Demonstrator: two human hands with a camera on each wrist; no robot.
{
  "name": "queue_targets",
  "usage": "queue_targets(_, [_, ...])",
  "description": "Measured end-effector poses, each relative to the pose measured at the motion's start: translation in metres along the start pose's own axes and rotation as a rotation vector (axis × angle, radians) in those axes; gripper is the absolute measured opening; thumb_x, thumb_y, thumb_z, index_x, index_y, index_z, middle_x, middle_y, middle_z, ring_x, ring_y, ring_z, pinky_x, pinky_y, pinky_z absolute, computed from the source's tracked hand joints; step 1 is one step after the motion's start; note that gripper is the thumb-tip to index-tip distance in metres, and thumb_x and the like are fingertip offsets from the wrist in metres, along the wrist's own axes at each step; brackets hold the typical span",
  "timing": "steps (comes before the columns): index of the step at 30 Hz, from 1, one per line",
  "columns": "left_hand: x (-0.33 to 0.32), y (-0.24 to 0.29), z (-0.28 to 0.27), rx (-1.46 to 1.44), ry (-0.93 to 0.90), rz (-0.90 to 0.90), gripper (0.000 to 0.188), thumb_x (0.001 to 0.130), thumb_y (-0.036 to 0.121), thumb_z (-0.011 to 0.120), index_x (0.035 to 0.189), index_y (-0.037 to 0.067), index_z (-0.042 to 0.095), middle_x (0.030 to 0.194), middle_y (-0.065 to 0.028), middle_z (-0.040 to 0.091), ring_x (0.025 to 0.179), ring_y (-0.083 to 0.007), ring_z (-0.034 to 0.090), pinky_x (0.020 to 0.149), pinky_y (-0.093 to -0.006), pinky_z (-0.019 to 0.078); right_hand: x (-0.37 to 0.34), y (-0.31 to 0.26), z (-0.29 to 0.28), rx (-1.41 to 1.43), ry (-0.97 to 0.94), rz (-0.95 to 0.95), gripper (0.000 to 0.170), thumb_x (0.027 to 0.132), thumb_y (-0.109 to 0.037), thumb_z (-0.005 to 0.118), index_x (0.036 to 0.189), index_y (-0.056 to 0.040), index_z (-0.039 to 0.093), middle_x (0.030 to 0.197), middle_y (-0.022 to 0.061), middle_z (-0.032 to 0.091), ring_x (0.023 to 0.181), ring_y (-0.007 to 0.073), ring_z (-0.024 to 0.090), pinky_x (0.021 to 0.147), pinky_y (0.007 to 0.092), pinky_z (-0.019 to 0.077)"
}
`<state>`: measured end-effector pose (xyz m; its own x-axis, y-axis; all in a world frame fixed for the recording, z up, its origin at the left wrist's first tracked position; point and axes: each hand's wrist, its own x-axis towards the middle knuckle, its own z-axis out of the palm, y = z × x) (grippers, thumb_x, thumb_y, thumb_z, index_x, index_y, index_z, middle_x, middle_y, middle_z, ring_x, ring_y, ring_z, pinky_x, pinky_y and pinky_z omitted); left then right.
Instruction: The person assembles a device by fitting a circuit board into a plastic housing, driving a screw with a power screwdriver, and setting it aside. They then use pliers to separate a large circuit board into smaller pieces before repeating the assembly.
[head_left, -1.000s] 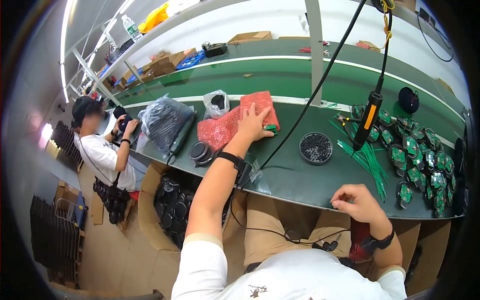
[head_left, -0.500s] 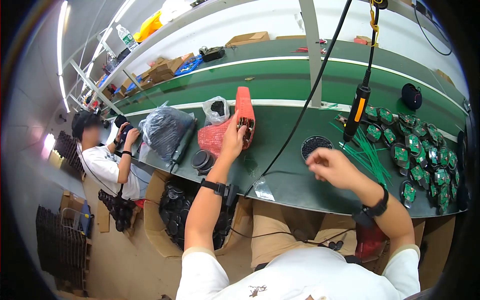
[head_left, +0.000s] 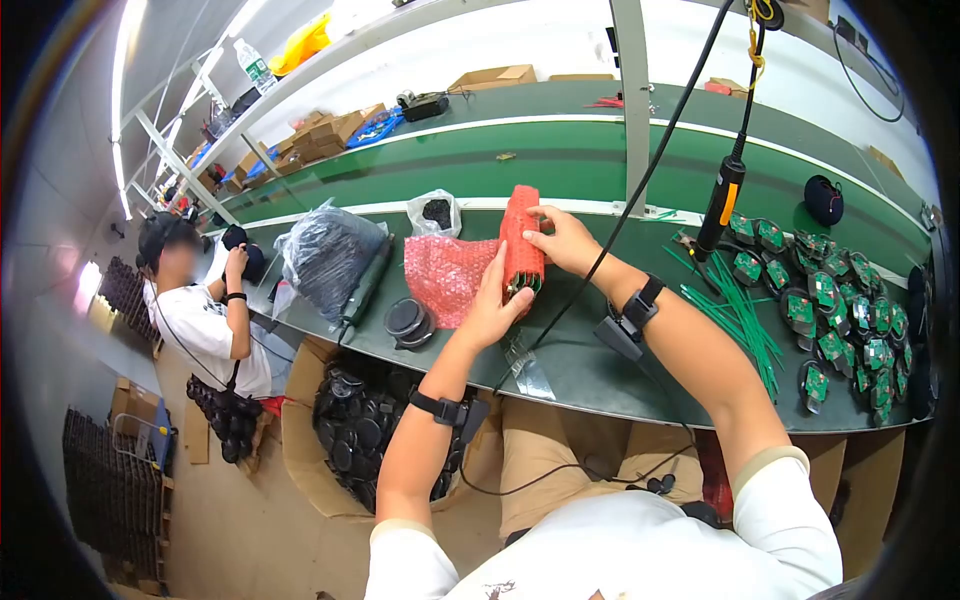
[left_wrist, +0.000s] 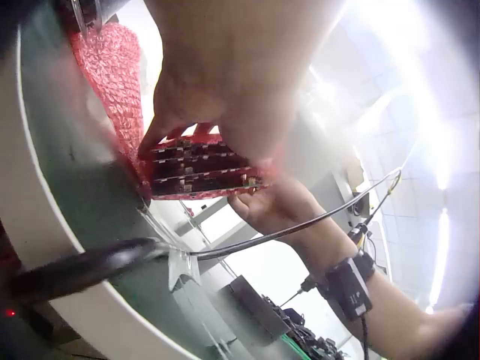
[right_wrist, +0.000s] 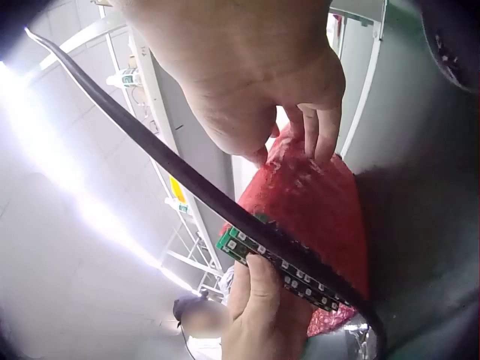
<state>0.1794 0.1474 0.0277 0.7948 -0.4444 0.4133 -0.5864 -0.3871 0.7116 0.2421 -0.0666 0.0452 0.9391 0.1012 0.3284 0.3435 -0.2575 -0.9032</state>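
Note:
A red bubble-wrap bag (head_left: 521, 240) stands tilted over the table, with a stack of circuit boards (left_wrist: 199, 169) showing at its open near end. My left hand (head_left: 490, 308) grips the bag and boards at that lower end; the thumb lies on the board edges in the right wrist view. At the bag's upper right side, my right hand (head_left: 568, 243) holds the wrap between thumb and fingers. Another piece of red bubble wrap (head_left: 440, 275) lies just left of it on the table.
A black cable (head_left: 655, 150) hangs across the work beside my right hand. To the right are a hanging electric screwdriver (head_left: 722, 205), green strips (head_left: 735, 330) and many board assemblies (head_left: 830, 300). Black round parts (head_left: 408, 320) and a plastic-wrapped bundle (head_left: 330, 255) sit left.
My left hand first lay on the bag, then turned it up on its side. My right hand moved from the table's front edge up and left to the bag and took hold of it.

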Motion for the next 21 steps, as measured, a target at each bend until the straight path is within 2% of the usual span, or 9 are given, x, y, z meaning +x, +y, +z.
queue_targets(5, [0.008,-0.026,0.006,0.067,-0.028,-0.121,0.100,0.092,0.031,0.079,0.164,-0.003,0.019,0.158,-0.0273,0.040,0.144,-0.0329,0.045,0.119,-0.0439,0.0366,-0.018,-0.029,-0.004,-0.200,0.050,0.169,0.073,0.090,-0.024,0.079,0.148,0.0046,0.044,0.126,0.0290,0.067,0.114,0.0319,0.069,0.098,0.0398,0.0556])
queue_targets(7, [0.007,-0.001,0.006,-0.304,0.051,-0.298,0.100,0.093,0.035,0.078,0.164,-0.001,0.017,0.157,-0.0276,0.041,0.142,-0.0314,0.048,0.114,-0.0439,0.0434,-0.021,-0.015,-0.007,-0.366,0.079,0.145,0.078,0.090,-0.020,0.079,0.151,0.0054,0.039,0.128,0.0295,0.065,0.115,0.0313,0.069,0.098,0.0399,0.0560])
queue_targets(8, [0.010,0.015,0.005,-0.363,0.188,-0.520,0.081,0.097,0.035,0.074,0.158,-0.002,0.034,0.148,-0.0246,0.053,0.130,-0.0266,0.059,0.101,-0.0421,0.0529,-0.021,-0.004,-0.012,-0.068,0.077,0.230,0.078,0.089,-0.015,0.078,0.152,0.0048,0.037,0.130,0.0277,0.064,0.116,0.0301,0.068,0.098,0.0395,0.0562])
queue_targets(10, [0.018,0.002,-0.002,-0.565,0.173,-0.610,0.069,0.099,0.034,0.072,0.150,-0.002,0.044,0.139,-0.0214,0.060,0.120,-0.0237,0.063,0.094,-0.0412,0.0551,-0.027,-0.012,-0.018,0.457,0.075,0.426,0.076,0.089,-0.001,0.074,0.155,0.0030,0.035,0.135,0.0237,0.062,0.118,0.0284,0.066,0.098,0.0398,0.0565])
queue_targets(13, [0.033,-0.006,-0.010,-0.972,0.155,-0.722,0.037,0.099,0.023,0.072,0.126,-0.001,0.065,0.110,-0.0104,0.074,0.094,-0.0171,0.071,0.079,-0.0377,0.0582,-0.014,0.017,-0.010,0.629,-0.011,0.349,0.076,0.091,0.000,0.071,0.157,0.0013,0.032,0.137,0.0226,0.060,0.115,0.0289,0.067,0.097,0.0410,0.0567])
queue_targets(15, [0.050,-0.026,-0.005,-0.605,0.315,-0.455,0.035,0.096,0.012,0.072,0.126,-0.003,0.064,0.106,-0.0094,0.074,0.088,-0.0172,0.072,0.076,-0.0346,0.0585,-0.002,0.021,-0.015,0.382,-0.181,0.246,0.080,0.096,-0.018,0.074,0.159,0.0000,0.029,0.140,0.0231,0.058,0.122,0.0325,0.064,0.100,0.0472,0.0552])
queue_targets(17, [0.067,-0.024,0.012,-0.099,0.535,-0.330,0.045,0.085,0.018,0.076,0.123,-0.003,0.063,0.100,-0.0233,0.073,0.095,-0.0393,0.072,0.083,-0.0493,0.0561,-0.008,-0.028,-0.021,0.370,-0.060,0.436,0.094,0.096,-0.042,0.075,0.163,-0.0016,0.022,0.145,0.0241,0.054,0.132,0.0354,0.057,0.106,0.0578,0.0498])
queue_targets(18, [0.072,-0.006,0.016,0.051,0.512,-0.282,0.049,0.084,0.021,0.077,0.126,-0.001,0.062,0.100,-0.0260,0.071,0.097,-0.0434,0.070,0.086,-0.0512,0.0551,-0.004,-0.028,-0.027,0.615,-0.181,0.512,0.109,0.092,-0.059,0.074,0.165,-0.0029,0.015,0.150,0.0250,0.049,0.138,0.0372,0.051,0.108,0.0666,0.0435])
queue_targets(21, [0.080,0.045,0.031,0.139,0.308,-0.248,0.063,0.082,0.029,0.079,0.135,0.003,0.057,0.106,-0.0286,0.069,0.100,-0.0472,0.068,0.091,-0.0523,0.0541,0.003,-0.021,-0.037,0.523,-0.221,0.539,0.112,0.090,-0.057,0.076,0.165,-0.0032,0.013,0.153,0.0238,0.046,0.138,0.0382,0.051,0.110,0.0693,0.0401])
